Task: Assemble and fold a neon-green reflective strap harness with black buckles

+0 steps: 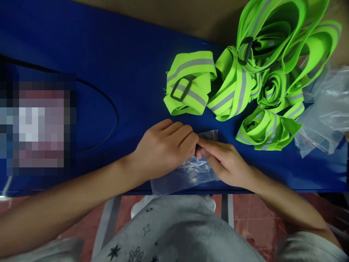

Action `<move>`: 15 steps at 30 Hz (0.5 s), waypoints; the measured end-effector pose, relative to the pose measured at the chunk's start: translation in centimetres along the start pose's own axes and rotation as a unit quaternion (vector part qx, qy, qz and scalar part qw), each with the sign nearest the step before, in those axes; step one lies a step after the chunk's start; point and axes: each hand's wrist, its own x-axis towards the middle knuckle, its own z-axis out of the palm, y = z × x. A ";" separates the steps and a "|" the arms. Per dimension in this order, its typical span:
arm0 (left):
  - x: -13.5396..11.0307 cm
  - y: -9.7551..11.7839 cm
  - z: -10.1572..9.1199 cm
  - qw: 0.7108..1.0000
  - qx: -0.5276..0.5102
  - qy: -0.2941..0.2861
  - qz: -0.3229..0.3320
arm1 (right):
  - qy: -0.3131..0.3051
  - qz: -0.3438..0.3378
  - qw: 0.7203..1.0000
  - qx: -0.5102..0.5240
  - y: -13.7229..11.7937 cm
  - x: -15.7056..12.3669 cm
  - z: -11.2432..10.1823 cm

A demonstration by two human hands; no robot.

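A clear plastic zip bag (pixel 174 182) lies near the table's front edge, under both my hands. My left hand (pixel 169 149) is closed in a loose fist over the bag's upper part, its knuckles upward. Fingertips of my right hand (pixel 226 160) meet it from the right, pinched together at the bag. Exactly what the fingers grip is partly hidden between the hands. Just beyond them sits a folded neon-green reflective strap (pixel 191 82) with a grey stripe and a black buckle. More rolled green straps (pixel 231 87) lie to its right.
Looped green straps (pixel 272 36) pile up at the back right. Several clear plastic bags (pixel 324 112) lie at the right. A black cable (pixel 116 109) curves across the blue table (pixel 131 54) at left, beside a blurred-out object (pixel 40 127).
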 end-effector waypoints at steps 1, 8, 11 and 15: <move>0.0 0.0 0.1 1.000 0.015 -0.008 0.006 | -0.009 0.008 1.000 0.004 -0.2 0.0 0.0; 0.2 0.0 0.3 0.989 -0.108 0.026 -0.098 | -0.058 -0.024 0.989 -0.136 -1.2 -0.6 -0.2; 0.6 -0.4 -0.1 0.967 -0.184 0.058 -0.169 | -0.119 -0.066 0.957 -0.255 -1.9 -1.2 -0.2; 0.9 -0.8 -0.7 0.943 -0.232 0.101 -0.216 | -0.099 -0.144 0.925 -0.336 -3.0 -3.5 -0.5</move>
